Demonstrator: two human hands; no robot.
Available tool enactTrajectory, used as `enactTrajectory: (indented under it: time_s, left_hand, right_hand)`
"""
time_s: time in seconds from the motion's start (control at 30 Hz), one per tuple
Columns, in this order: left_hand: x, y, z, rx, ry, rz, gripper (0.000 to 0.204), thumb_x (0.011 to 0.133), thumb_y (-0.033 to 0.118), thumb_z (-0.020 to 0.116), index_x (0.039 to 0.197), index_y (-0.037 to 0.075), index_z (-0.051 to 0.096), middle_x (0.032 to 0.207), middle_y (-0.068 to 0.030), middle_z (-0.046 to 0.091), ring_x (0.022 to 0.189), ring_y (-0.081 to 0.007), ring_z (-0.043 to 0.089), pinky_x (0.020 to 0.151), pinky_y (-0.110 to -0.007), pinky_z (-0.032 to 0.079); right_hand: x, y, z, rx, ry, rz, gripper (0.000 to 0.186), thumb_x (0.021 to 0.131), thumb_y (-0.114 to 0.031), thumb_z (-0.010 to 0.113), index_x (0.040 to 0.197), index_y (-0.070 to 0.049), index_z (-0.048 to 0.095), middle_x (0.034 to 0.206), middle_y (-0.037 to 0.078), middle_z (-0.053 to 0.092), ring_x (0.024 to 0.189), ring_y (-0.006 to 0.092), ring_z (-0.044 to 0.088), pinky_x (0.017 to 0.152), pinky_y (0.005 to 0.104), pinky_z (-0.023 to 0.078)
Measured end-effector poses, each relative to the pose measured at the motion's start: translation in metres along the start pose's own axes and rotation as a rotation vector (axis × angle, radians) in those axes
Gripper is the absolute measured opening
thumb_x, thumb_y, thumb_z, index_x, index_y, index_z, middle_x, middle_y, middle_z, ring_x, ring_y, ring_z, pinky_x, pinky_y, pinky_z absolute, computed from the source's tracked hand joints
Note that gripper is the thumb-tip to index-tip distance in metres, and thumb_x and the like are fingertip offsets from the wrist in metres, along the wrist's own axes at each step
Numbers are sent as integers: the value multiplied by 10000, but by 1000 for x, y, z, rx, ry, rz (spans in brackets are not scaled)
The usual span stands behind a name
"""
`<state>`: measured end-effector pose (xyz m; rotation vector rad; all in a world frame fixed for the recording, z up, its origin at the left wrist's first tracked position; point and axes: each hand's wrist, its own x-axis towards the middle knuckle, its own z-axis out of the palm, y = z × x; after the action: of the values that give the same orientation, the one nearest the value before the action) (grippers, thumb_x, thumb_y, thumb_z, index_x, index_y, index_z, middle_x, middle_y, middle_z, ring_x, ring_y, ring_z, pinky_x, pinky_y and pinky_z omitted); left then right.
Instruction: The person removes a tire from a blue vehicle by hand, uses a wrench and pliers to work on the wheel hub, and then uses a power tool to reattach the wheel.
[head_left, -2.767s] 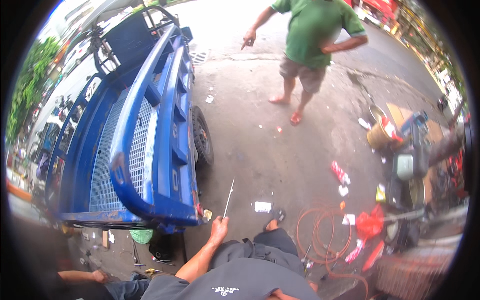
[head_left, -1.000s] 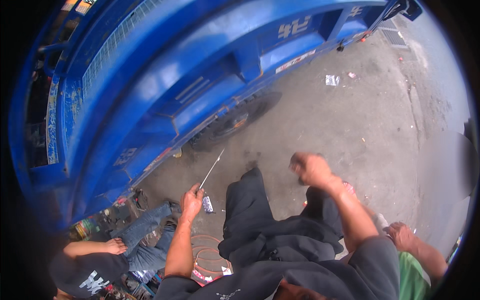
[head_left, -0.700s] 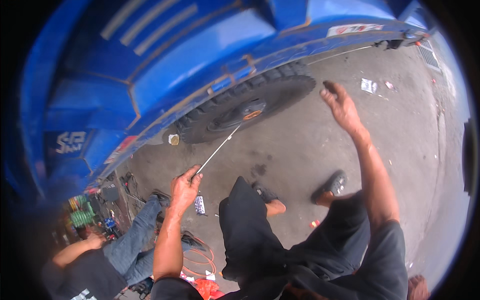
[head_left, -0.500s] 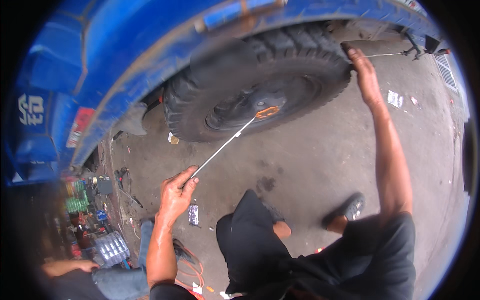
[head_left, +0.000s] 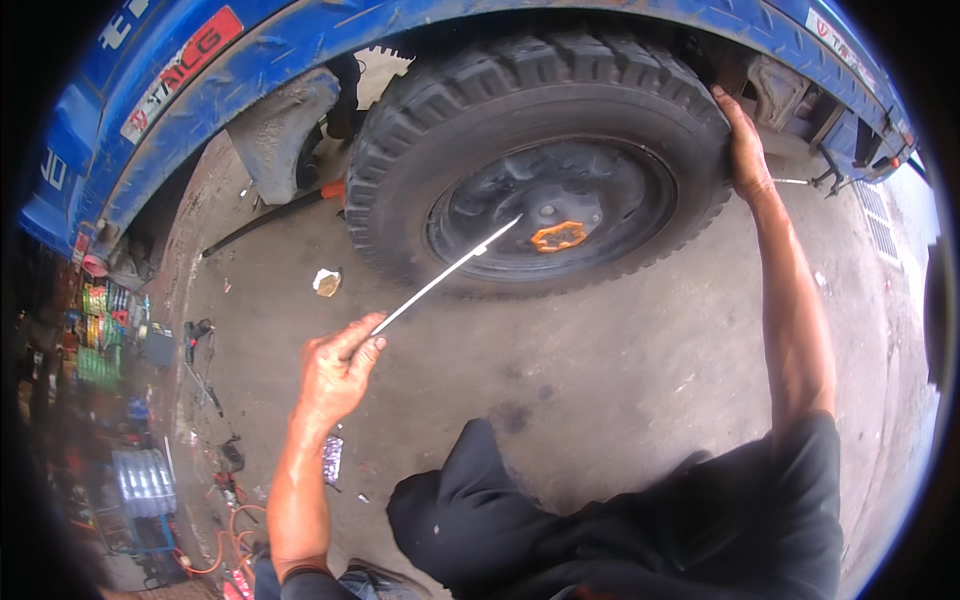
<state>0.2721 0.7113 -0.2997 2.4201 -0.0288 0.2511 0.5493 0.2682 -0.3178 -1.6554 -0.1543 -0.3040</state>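
A large black truck tire (head_left: 400, 200) with a knobbly tread sits under the blue vehicle body. Its dark rim (head_left: 640, 200) carries an orange cap-like piece (head_left: 558, 236) near the centre. My left hand (head_left: 340, 360) is closed round a thin pale metal rod (head_left: 430, 285), whose far end reaches in front of the rim, just left of the orange piece. Whether the tip touches the rim I cannot tell. My right hand (head_left: 747, 150) grips the tire's right edge, fingers against the tread and partly hidden behind it.
The blue vehicle body (head_left: 400, 30) overhangs the tire. A dark bar (head_left: 265, 222) slants at its left. Litter (head_left: 326, 282) lies on the concrete floor (head_left: 600, 350). Tools, an orange hose (head_left: 225, 545) and packs of clear bottles (head_left: 145, 482) are at the left; a floor grate (head_left: 877, 220) is far right.
The view has shifted, showing more of the wheel. The rod's tip has moved from over the orange piece to its upper left. My right hand stays at the tire's right edge.
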Motion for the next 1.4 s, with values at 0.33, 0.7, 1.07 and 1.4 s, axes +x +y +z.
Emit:
enactTrajectory:
  time_s: [0.33,0.7,1.07,1.4]
  left_hand:
    - [42,12,-13,301,-6,90,206,829,124,644,1027,71,667,875,-150,671,726,-247,674,647,-304,504]
    - [109,74,-26,914,-7,491,158,753,195,662,701,69,581,618,-108,578,627,-299,592,538,-413,441]
    - [2,35,56,814,279,153,136,763,186,670,751,73,595,568,-91,562,485,-275,572,427,-385,416]
    - [107,47,-13,948,27,509,242,733,275,697,663,83,569,559,-99,574,558,-278,599,477,-401,440]
  right_hand:
    - [-5,-47,18,-167,-118,-12,626,879,-478,449,1294,-11,487,1320,165,489,1253,237,416,1044,309,275]
    - [-9,-49,24,-126,-47,-30,596,868,-455,478,1268,-15,518,1302,153,511,1226,237,443,1027,312,297]
    - [-4,-42,23,-145,-47,-59,575,864,-448,483,1248,-25,543,1289,157,526,1229,236,447,1029,314,299]
    - [-9,-49,29,-67,-28,43,548,888,-413,512,1244,3,540,1232,110,558,1146,181,481,1012,280,298]
